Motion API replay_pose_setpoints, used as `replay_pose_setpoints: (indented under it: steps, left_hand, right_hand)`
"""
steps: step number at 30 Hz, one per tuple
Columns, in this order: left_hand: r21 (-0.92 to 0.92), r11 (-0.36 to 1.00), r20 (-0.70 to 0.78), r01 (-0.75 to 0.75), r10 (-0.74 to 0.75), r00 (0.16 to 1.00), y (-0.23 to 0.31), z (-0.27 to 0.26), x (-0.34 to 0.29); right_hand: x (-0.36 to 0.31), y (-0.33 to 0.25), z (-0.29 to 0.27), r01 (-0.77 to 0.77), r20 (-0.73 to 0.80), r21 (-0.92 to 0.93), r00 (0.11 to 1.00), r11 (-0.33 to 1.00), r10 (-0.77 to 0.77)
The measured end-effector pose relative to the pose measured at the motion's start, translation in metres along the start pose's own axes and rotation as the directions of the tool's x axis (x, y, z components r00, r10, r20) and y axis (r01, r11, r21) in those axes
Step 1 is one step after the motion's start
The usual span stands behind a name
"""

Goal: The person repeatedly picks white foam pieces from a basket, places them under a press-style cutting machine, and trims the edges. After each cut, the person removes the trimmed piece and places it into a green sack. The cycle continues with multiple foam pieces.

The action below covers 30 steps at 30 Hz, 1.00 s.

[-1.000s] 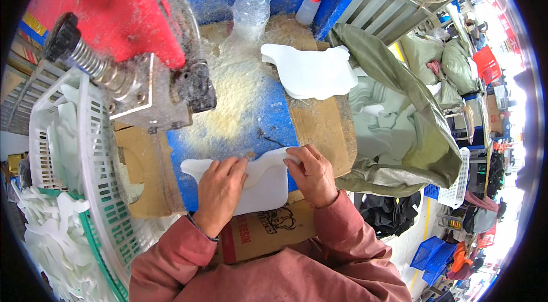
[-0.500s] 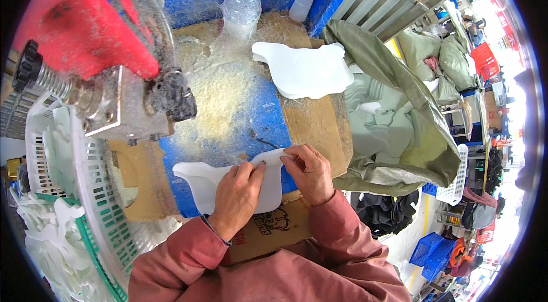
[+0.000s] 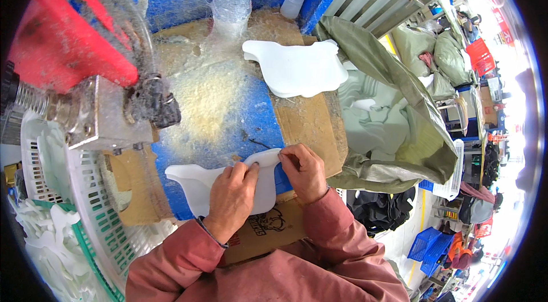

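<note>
A white, curved flat cutout piece [image 3: 194,188], like foam or thin sheet, lies over the near edge of the blue board. My left hand [image 3: 232,196] is closed on its middle, the thumb pressing near its upper edge. With thumb and forefinger, my right hand [image 3: 305,173] pinches the piece's upper right corner. Whether this is one layer or several cannot be made out. Farther off, a similar white cutout stack [image 3: 299,71] rests on brown cardboard [image 3: 308,122], apart from both hands.
Pale powder [image 3: 208,108] covers the blue board [image 3: 260,119]. A red and metal machine [image 3: 97,108] overhangs the left. White baskets [image 3: 85,188] with cutouts stand beneath it. On the right, an open green sack [image 3: 422,171] holds more pieces. A plastic bottle [image 3: 231,8] and red-tipped squeeze bottle [image 3: 294,1] stand behind.
The whole view has shifted slightly, so the scene sits a little farther left. Both hands keep their hold on the white piece, with only slight movement of the fingers.
</note>
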<state>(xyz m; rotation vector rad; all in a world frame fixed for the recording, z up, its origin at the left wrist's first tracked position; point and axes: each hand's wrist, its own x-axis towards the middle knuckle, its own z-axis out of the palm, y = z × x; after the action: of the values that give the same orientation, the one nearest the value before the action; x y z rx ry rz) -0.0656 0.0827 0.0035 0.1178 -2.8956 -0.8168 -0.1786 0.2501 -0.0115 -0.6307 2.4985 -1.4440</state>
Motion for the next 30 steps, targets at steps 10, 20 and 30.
replay_pose_setpoints:
  steps: [10,20,30]
  left_hand:
    - [0.001,1.000,0.001,0.002,-0.002,1.000,0.003,-0.002,0.004]
    - [-0.015,1.000,-0.076,-0.014,0.013,0.997,-0.003,0.007,0.004]
    - [-0.057,0.994,-0.026,-0.097,0.096,0.995,-0.016,0.015,0.006]
  right_hand:
    - [0.011,0.004,0.006,0.079,-0.014,-0.093,0.997,0.993,-0.080]
    - [0.015,0.026,0.014,-0.104,0.063,-0.304,0.990,0.947,0.129]
    - [0.032,0.019,0.018,-0.118,0.161,-0.359,0.969,0.926,0.186]
